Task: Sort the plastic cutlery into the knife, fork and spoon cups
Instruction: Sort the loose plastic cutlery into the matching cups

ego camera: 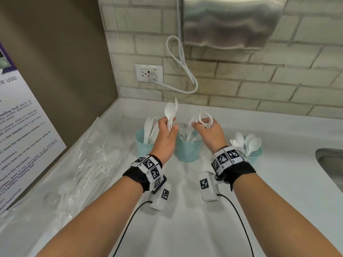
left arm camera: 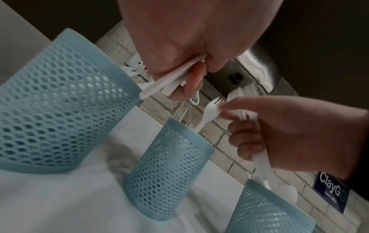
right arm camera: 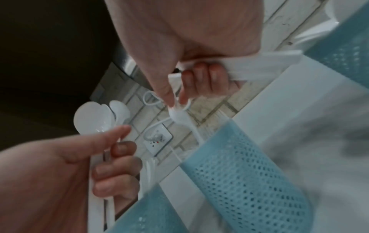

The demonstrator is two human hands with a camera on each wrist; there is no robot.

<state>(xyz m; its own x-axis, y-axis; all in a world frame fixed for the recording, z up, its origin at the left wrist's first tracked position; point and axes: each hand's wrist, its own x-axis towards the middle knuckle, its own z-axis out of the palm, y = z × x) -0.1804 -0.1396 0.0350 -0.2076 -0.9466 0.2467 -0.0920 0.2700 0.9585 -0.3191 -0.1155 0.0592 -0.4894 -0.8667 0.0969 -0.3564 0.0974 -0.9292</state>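
Note:
Three blue mesh cups stand in a row on the white counter: the knife cup (ego camera: 143,145), the fork cup (ego camera: 188,151) and the spoon cup (ego camera: 255,156). My left hand (ego camera: 169,125) grips a bunch of white spoons (ego camera: 170,111) by their handles, bowls upward, above the gap between the knife and fork cups. My right hand (ego camera: 200,123) hovers over the fork cup (left arm camera: 169,165). Its thumb and forefinger pinch the head of a white fork (left arm camera: 211,108) whose handle reaches down into that cup (right arm camera: 239,165). Its other fingers hold more white cutlery (right arm camera: 259,63).
A clear plastic bag (ego camera: 89,164) with more white cutlery lies on the counter at the left. A steel sink (ego camera: 330,164) begins at the right edge. A wall outlet (ego camera: 148,73) with a looped cord and a metal dispenser (ego camera: 232,21) sit on the tiled wall behind.

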